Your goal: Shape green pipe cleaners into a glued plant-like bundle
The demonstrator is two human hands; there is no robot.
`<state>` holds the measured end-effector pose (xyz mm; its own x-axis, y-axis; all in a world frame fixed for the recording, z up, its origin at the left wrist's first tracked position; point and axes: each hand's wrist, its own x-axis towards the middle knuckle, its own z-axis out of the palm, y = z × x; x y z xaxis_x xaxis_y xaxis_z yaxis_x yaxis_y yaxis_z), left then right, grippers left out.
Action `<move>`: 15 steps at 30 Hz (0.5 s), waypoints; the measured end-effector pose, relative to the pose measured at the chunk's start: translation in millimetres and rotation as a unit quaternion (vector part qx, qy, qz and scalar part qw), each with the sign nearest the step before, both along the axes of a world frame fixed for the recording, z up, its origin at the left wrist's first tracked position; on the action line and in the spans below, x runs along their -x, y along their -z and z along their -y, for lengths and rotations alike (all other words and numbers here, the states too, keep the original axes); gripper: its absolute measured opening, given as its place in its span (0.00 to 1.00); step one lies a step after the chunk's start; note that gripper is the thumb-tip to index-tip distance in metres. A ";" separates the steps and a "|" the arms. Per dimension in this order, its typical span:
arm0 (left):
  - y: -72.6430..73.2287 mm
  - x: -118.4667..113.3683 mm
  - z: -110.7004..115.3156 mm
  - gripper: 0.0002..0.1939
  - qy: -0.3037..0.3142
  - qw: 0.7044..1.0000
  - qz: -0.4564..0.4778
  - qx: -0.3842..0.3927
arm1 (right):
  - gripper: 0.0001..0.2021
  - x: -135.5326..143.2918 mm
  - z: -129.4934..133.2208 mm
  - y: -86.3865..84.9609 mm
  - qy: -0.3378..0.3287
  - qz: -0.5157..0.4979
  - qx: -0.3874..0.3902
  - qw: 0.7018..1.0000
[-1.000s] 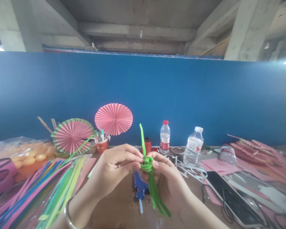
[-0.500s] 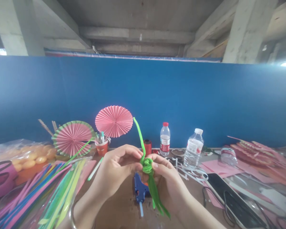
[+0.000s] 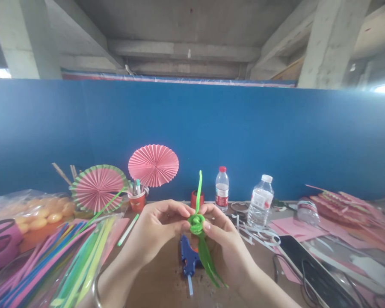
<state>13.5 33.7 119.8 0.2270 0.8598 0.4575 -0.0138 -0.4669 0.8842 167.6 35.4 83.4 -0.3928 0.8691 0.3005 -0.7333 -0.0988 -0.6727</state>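
Between my two hands is a green pipe-cleaner flower, a tight coil with one bright strand standing up from its top and darker green lengths hanging below. My left hand pinches the coil's left side with thumb and fingertips. From the right, my right hand grips the coil and the top of the hanging part, its thumb at the coil's edge. Just below and behind the flower, a blue glue gun lies on the table with a pale glue stick showing at its lower end.
At left lie bundled pipe cleaners and a bag of orange balls. Pink paper fans and a marker cup stand behind. Bottles, paper strips, a phone and pink paper are at right.
The free upper strand has swung from leaning left to nearly upright. The coil has turned a little and shifted slightly left, with both hands still on it.
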 end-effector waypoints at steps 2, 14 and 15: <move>-0.3 0.9 -0.3 0.03 -0.002 1.000 -0.016 -0.009 | 0.08 0.4 -0.5 0.2 0.005 0.000 -0.009 1.000; -7.0 13.3 3.5 0.04 0.006 0.965 -0.185 -0.188 | 0.06 0.9 2.5 0.1 -0.014 -0.008 0.000 1.000; -9.1 14.1 4.8 0.05 0.005 0.958 -0.205 -0.202 | 0.06 1.2 2.3 0.5 -0.013 -0.005 0.001 1.000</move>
<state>-0.6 28.8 128.9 0.4655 0.6287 0.6229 0.2891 -0.7733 0.5643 166.5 33.1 82.9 -0.4119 0.8597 0.3021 -0.7367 -0.1191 -0.6656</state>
